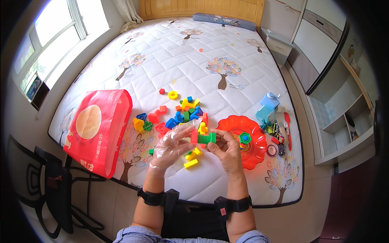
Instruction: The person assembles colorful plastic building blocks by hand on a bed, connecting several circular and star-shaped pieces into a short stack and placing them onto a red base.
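Note:
My left hand (172, 146), in a clear plastic glove, and my bare right hand (227, 150) together hold a green toy bolt (207, 138) with a red nut (194, 136) on its left end. My left fingers grip the red nut end, my right fingers the green head. Beneath the hands lie yellow toy bolts (191, 163) on the quilted mattress (194, 60). A pile of coloured plastic nuts and bolts (184, 113) lies just beyond the hands.
A red plastic dish (259, 156) to the right holds a green and blue nut (244, 138). A red bag (99, 129) lies at the left. A blue bottle (268, 106), scissors and small items sit at the right edge. A black chair (52, 178) stands lower left.

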{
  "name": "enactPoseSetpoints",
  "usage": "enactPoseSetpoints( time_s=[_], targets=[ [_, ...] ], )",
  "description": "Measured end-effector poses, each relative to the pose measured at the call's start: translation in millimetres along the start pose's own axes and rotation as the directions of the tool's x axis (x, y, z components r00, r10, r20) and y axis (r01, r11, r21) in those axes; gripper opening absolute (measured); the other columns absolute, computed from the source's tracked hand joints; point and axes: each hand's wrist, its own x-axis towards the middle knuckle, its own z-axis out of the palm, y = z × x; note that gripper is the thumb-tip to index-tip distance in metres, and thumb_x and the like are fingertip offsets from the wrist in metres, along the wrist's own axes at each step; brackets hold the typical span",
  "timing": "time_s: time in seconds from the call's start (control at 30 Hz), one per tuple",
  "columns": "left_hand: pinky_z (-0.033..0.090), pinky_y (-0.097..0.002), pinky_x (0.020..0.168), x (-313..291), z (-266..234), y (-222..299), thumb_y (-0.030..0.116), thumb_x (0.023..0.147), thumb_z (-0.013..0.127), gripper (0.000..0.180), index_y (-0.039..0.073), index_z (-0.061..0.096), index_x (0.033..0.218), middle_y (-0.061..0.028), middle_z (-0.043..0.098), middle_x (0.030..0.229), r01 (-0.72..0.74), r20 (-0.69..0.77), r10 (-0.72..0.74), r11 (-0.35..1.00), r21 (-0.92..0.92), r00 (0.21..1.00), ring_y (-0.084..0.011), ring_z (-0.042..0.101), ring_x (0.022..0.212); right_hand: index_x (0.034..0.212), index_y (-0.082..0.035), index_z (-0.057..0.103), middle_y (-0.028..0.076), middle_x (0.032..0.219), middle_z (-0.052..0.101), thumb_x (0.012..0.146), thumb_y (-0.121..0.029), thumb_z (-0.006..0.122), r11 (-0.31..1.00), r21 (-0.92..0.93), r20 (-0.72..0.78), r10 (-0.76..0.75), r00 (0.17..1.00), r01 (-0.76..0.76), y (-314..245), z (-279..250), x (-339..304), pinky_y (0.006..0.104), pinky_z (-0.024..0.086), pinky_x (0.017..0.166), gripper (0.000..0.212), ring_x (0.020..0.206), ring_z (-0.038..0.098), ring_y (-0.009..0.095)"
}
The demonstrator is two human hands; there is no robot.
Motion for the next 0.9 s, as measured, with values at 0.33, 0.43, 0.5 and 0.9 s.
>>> enactPoseSetpoints(
  time_s=[0.33,0.43,0.5,0.9],
  targets=[
    [0.062,-0.0453,0.137,-4,17,21,-0.015,0.102,0.093,0.071,0.004,0.079,0.168,-0.0115,0.072,0.181,-0.023,-0.01,0.02,0.947,-0.32,1.0,-0.0261,0.071,0.165,0.158,0.003,0.079,0.011,0.129,0.092,0.118,-0.021,0.095,0.977,0.172,-0.041,0.132,0.99,-0.124,-3,5,-2,0.0323,0.074,0.092,0.05,0.103,0.088,0.014],
    [0.057,-0.0462,0.142,2,22,24,-0.017,0.101,0.092,0.071,0.003,0.078,0.168,-0.0141,0.073,0.18,-0.095,0.014,0.107,0.932,-0.349,0.994,-0.0271,0.068,0.169,0.154,0.003,0.081,0.01,0.125,0.092,0.12,-0.028,0.093,0.971,0.183,-0.045,0.166,0.985,-0.155,2,3,-1,0.0321,0.075,0.088,0.048,0.098,0.088,0.014],
    [0.055,-0.0473,0.144,4,25,22,-0.018,0.101,0.091,0.07,0.002,0.078,0.167,-0.0159,0.073,0.179,-0.123,0.036,0.144,0.932,-0.341,0.989,-0.0283,0.067,0.17,0.152,0.003,0.081,0.01,0.123,0.092,0.121,-0.031,0.091,0.964,0.19,-0.049,0.196,0.979,-0.184,6,-2,-1,0.032,0.076,0.085,0.047,0.096,0.089,0.015],
    [0.058,-0.0481,0.142,12,30,7,-0.018,0.103,0.09,0.102,0.009,0.052,0.193,-0.0202,0.067,0.186,-0.168,0.027,0.198,0.886,-0.432,0.98,-0.0317,0.059,0.178,0.148,0.001,0.084,0.013,0.118,0.094,0.126,-0.035,0.08,0.853,0.355,-0.037,0.423,0.906,-0.383,0,-1,1,0.0358,0.075,0.079,0.042,0.093,0.092,0.022]
  ],
)
